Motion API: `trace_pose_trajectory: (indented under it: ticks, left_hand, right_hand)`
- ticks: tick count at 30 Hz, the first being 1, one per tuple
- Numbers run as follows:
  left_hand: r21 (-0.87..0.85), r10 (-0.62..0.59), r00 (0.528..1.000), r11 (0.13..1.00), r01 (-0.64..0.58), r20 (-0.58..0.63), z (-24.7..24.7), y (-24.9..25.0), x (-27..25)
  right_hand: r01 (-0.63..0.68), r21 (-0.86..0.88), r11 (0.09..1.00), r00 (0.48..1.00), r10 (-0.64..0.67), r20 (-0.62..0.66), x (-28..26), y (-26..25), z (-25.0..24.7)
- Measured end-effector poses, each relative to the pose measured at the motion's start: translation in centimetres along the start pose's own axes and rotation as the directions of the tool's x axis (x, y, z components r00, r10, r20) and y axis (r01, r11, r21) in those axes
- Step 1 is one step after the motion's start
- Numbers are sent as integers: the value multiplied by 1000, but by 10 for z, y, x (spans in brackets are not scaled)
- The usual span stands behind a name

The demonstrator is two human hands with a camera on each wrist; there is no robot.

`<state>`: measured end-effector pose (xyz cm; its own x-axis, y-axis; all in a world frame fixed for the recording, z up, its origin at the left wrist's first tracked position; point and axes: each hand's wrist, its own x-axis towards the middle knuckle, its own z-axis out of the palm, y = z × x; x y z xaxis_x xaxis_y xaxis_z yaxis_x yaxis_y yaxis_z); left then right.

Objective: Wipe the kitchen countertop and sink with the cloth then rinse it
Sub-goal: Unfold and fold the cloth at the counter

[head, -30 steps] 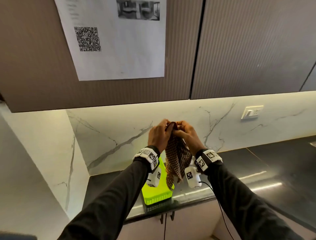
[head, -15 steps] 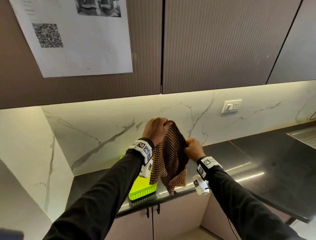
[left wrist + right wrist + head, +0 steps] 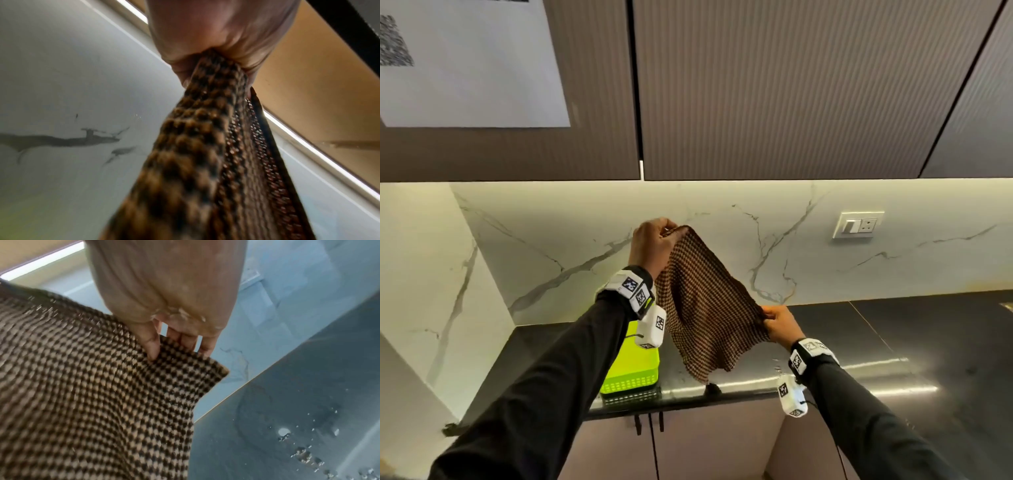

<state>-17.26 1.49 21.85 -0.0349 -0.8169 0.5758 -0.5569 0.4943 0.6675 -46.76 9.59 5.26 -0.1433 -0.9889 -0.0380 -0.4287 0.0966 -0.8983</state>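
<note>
Ribbed brown cabinet doors [image 3: 791,89] fill the top of the head view, with a white printed sheet [image 3: 472,65] stuck at the upper left. Below them runs a pale marble backsplash [image 3: 551,240], a switch plate [image 3: 858,224] at its right side, and then the dark countertop [image 3: 928,342] across the lower right, wet in spots — droplets show in the right wrist view. At lower centre a lime-green perforated basket [image 3: 631,370] stands on the counter's front edge; what it holds cannot be told, as the left arm covers most of it. The checked brown cloth [image 3: 702,308] hangs spread in the air above the counter, just right of the basket. The left hand [image 3: 650,245] is raised, fist closed tight around the cloth's top corner. The right hand [image 3: 780,323] sits lower — thumb and fingers [image 3: 152,345] pinching the cloth's right-hand corner.
</note>
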Motion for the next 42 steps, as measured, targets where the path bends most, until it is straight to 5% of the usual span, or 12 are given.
trace_pose_trajectory:
  ticks: [5,10,13,17,21,26,30,36,42]
  left_hand:
    - [10,-135,991,991,135,-27,4,-13,3]
    - [-201,-512,850,826,526,119,5,-40,-2]
    - [-276,-585,795,746,606,162,19,-50,-15]
    - [-284,-674,735,692,664,75,41,-71,-35]
    - [-395,-722,691,623,675,41,48,-81,-41]
    - [-528,-658,735,570,629,166,58,-73,-43]
    - [-542,-566,788,594,594,244,71,-60,-50]
    - [-597,-550,796,558,576,253,120,-26,-77]
    - [-509,-502,817,643,573,285,161,-14,-104]
  right_hand:
    - [-78,293,953,983,122,-135,19,23,-48]
    - [-64,567,821,967,191,-168,25,17,-99]
    - [-152,622,768,968,244,-64,31,21,-112]
    - [-214,759,615,970,223,93,32,28,-129]
    - [-186,845,501,949,315,22,36,32,-135]
    - [-140,856,497,897,430,-103,39,31,-119]
    - [-72,875,478,927,357,-119,48,19,-106]
    - [-55,796,603,988,149,-44,36,-33,-50]
    - [48,738,674,968,150,-199,19,-47,14]
